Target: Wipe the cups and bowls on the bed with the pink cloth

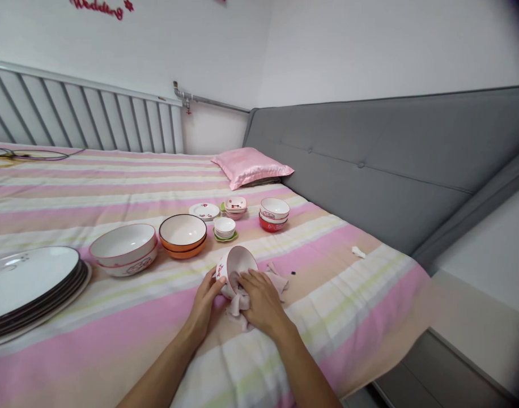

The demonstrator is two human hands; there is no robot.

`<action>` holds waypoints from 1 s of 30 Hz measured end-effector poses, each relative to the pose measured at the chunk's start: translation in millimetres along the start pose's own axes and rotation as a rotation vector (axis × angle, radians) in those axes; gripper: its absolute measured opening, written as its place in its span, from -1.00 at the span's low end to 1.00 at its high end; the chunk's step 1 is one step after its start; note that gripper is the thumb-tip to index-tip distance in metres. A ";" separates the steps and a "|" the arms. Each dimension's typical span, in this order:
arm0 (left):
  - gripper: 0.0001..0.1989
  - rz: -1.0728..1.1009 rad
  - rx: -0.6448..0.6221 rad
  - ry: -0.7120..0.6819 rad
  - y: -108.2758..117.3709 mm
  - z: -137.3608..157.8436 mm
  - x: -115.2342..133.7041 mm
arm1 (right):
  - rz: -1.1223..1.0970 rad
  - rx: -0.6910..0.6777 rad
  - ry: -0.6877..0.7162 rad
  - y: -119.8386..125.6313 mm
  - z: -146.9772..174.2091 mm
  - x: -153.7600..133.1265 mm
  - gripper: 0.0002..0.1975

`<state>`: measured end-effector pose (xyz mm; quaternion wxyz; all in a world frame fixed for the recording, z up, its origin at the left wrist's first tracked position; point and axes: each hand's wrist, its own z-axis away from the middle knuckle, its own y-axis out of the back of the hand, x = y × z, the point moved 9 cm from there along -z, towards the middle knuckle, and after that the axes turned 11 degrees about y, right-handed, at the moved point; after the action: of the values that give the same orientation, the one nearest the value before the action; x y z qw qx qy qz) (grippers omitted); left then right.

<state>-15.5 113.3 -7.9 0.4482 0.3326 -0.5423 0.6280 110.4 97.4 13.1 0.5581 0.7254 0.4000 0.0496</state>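
My left hand point(205, 301) holds a small white bowl with red flower marks point(236, 267), tilted on its side so its mouth faces me. My right hand point(262, 300) grips a pale pink cloth point(275, 279) and presses it against the bowl's lower rim. Both hands rest low over the pink striped bed sheet point(115, 334).
Beyond the hands lie an orange-rimmed bowl point(183, 234), stacked white bowls point(124, 247), small stacked dishes point(224, 227), a red-and-white bowl stack point(274, 214), and a saucer point(204, 211). Stacked large plates point(28, 289) sit at left. A pink pillow point(251, 166) lies by the grey headboard point(391, 164).
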 end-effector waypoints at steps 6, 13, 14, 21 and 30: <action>-0.38 -0.039 -0.064 0.001 -6.5 -0.6 0.4 | -0.051 -0.011 0.045 4.0 -3.4 -14.2 -0.57; -0.44 -0.070 -0.062 -0.008 -6.5 -0.1 1.2 | -0.125 -0.018 0.075 3.4 -5.2 -22.3 -0.58; -0.45 -0.068 -0.062 -0.006 -6.7 0.4 1.5 | -0.115 -0.031 0.064 2.0 -5.1 -21.6 -0.58; -0.42 -0.080 -0.047 -0.013 -8.5 3.1 5.5 | -0.112 -0.069 0.037 1.4 -4.9 -21.0 -0.62; -0.31 -0.054 -0.002 0.045 0.6 -0.8 -5.0 | -0.107 0.004 -0.007 6.5 -0.9 -4.1 -0.53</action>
<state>-14.2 113.1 -12.8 0.4773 0.3325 -0.5236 0.6225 110.6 95.1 20.5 0.5597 0.7043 0.4364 0.0163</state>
